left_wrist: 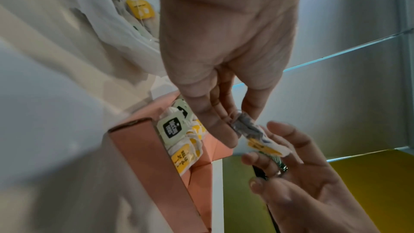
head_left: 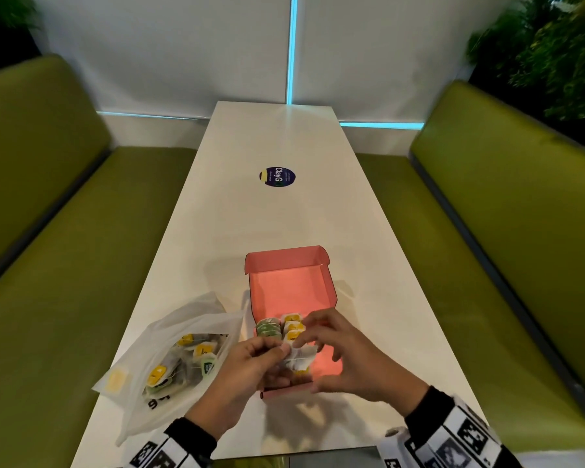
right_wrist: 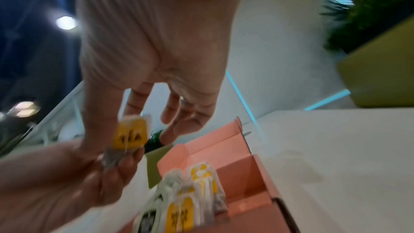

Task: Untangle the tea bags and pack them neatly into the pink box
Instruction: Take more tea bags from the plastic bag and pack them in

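The open pink box [head_left: 291, 288] stands on the white table, its lid flap folded back. Two rows of tea bags [head_left: 281, 327] with green and yellow tags stand inside it, seen close up as packed tea bags [left_wrist: 179, 141] [right_wrist: 190, 201]. Over the near end of the box my left hand [head_left: 284, 351] pinches one tea bag [head_left: 299, 359] by its grey pouch [left_wrist: 246, 128]. My right hand [head_left: 304, 336] has spread fingers [left_wrist: 280, 130] touching the bag's yellow tag [left_wrist: 264, 146] [right_wrist: 132, 134]. A clear plastic bag [head_left: 169, 332] of tangled tea bags lies left of the box.
The long white table [head_left: 277, 214] carries a dark round sticker [head_left: 277, 177] further out. Green padded benches [head_left: 65, 265] [head_left: 520, 248] flank it on both sides. Plants stand in the back corners, and the table's near edge is just below my wrists.
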`<action>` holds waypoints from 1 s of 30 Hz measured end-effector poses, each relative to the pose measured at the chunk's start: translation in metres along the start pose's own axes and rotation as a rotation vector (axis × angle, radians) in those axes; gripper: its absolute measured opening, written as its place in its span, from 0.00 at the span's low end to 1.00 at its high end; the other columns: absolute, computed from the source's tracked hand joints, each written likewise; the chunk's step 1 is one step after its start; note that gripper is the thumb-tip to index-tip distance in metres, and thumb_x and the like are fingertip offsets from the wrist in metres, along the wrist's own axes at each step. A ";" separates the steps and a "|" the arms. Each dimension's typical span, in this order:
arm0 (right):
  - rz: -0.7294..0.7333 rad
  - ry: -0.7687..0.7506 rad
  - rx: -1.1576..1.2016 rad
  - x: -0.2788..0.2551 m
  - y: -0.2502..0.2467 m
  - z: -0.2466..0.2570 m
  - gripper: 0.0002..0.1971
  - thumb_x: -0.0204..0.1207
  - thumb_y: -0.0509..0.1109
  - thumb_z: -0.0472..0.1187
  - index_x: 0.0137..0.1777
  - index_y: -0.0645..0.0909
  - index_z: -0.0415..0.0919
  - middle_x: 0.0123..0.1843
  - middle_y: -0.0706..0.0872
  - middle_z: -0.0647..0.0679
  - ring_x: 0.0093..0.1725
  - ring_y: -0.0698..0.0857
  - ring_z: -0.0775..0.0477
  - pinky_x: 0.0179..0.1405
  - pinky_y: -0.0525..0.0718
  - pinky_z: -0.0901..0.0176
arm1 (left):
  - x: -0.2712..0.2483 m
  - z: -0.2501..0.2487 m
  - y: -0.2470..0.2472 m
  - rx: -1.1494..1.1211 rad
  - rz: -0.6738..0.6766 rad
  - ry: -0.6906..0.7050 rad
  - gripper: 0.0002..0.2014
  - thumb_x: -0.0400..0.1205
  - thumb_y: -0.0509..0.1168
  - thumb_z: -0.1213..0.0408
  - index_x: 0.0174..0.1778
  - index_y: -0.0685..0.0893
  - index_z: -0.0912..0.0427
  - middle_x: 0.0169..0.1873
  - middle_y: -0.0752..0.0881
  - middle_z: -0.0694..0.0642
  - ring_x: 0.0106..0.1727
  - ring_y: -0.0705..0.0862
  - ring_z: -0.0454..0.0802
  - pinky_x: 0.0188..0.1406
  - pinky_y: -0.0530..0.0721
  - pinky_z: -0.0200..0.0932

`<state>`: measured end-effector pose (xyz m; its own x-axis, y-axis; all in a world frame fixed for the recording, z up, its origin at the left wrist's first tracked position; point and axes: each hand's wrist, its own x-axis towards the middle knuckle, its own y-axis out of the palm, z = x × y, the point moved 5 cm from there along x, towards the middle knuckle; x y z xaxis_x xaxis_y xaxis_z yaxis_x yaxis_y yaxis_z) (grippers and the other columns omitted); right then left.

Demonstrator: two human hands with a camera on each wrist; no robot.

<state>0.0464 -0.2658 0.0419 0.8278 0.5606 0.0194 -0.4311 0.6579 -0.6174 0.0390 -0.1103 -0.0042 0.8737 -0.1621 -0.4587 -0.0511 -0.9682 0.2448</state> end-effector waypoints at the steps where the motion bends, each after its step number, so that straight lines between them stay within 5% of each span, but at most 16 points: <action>1: -0.042 -0.012 -0.020 0.001 0.003 -0.002 0.20 0.61 0.78 0.43 0.54 0.83 0.54 0.63 0.71 0.57 0.54 0.74 0.68 0.45 0.71 0.80 | -0.001 0.000 0.003 -0.008 0.015 -0.007 0.05 0.79 0.67 0.71 0.45 0.84 0.71 0.35 0.84 0.65 0.28 0.87 0.55 0.26 0.86 0.39; 5: -0.193 0.041 0.079 0.005 0.009 -0.009 0.08 0.63 0.74 0.43 0.42 0.87 0.43 0.48 0.82 0.55 0.44 0.80 0.66 0.37 0.71 0.78 | -0.004 0.000 0.009 -0.052 0.049 -0.045 0.13 0.83 0.62 0.64 0.44 0.85 0.71 0.30 0.86 0.64 0.23 0.85 0.51 0.21 0.84 0.38; 7: -0.258 0.097 0.131 0.006 0.005 -0.012 0.03 0.66 0.76 0.39 0.38 0.86 0.47 0.42 0.86 0.51 0.40 0.81 0.62 0.35 0.73 0.75 | -0.004 -0.002 0.005 -0.060 0.007 -0.029 0.16 0.84 0.60 0.59 0.46 0.85 0.71 0.30 0.86 0.63 0.24 0.84 0.53 0.22 0.84 0.40; 10: -0.280 0.195 0.257 0.003 0.001 -0.018 0.11 0.69 0.76 0.36 0.37 0.83 0.57 0.39 0.88 0.45 0.38 0.81 0.56 0.37 0.77 0.64 | -0.002 -0.005 -0.006 0.017 -0.088 0.079 0.12 0.84 0.61 0.61 0.46 0.85 0.67 0.30 0.87 0.55 0.24 0.80 0.51 0.21 0.80 0.39; 13: -0.272 0.242 0.374 0.002 0.001 -0.020 0.05 0.70 0.74 0.37 0.41 0.85 0.49 0.39 0.89 0.42 0.38 0.84 0.46 0.42 0.81 0.54 | -0.004 -0.010 -0.008 0.083 -0.092 0.214 0.05 0.80 0.65 0.67 0.43 0.85 0.65 0.33 0.86 0.54 0.27 0.78 0.49 0.22 0.77 0.39; 18: -0.283 0.315 0.558 0.000 0.001 -0.018 0.06 0.74 0.70 0.28 0.46 0.84 0.38 0.31 0.88 0.51 0.29 0.83 0.53 0.30 0.77 0.70 | -0.012 -0.016 -0.001 0.177 -0.039 0.385 0.09 0.72 0.73 0.73 0.45 0.90 0.57 0.38 0.89 0.51 0.31 0.78 0.39 0.27 0.79 0.33; 22: -0.305 0.369 0.637 -0.002 0.005 -0.018 0.05 0.74 0.72 0.31 0.48 0.81 0.37 0.31 0.88 0.50 0.28 0.84 0.50 0.28 0.75 0.66 | -0.013 -0.013 0.004 0.220 -0.041 0.434 0.11 0.69 0.75 0.70 0.47 0.90 0.57 0.36 0.90 0.51 0.32 0.80 0.37 0.36 0.81 0.39; 26: -0.322 0.393 0.734 -0.001 0.007 -0.015 0.04 0.74 0.72 0.31 0.46 0.80 0.37 0.32 0.88 0.45 0.28 0.85 0.47 0.28 0.77 0.64 | -0.011 -0.011 0.004 0.102 -0.077 0.407 0.06 0.70 0.72 0.63 0.41 0.89 0.57 0.29 0.87 0.49 0.30 0.80 0.41 0.30 0.81 0.37; 30: -0.327 0.408 0.833 -0.001 0.009 -0.014 0.03 0.76 0.69 0.32 0.48 0.80 0.35 0.34 0.88 0.43 0.28 0.85 0.46 0.27 0.78 0.64 | -0.010 -0.010 0.004 0.044 -0.092 0.405 0.07 0.75 0.70 0.74 0.42 0.89 0.58 0.31 0.87 0.51 0.30 0.79 0.45 0.28 0.82 0.34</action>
<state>0.0470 -0.2671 0.0256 0.9443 0.1739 -0.2794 -0.1438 0.9817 0.1249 0.0347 -0.1109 0.0105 0.9948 0.0053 -0.1015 0.0233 -0.9839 0.1772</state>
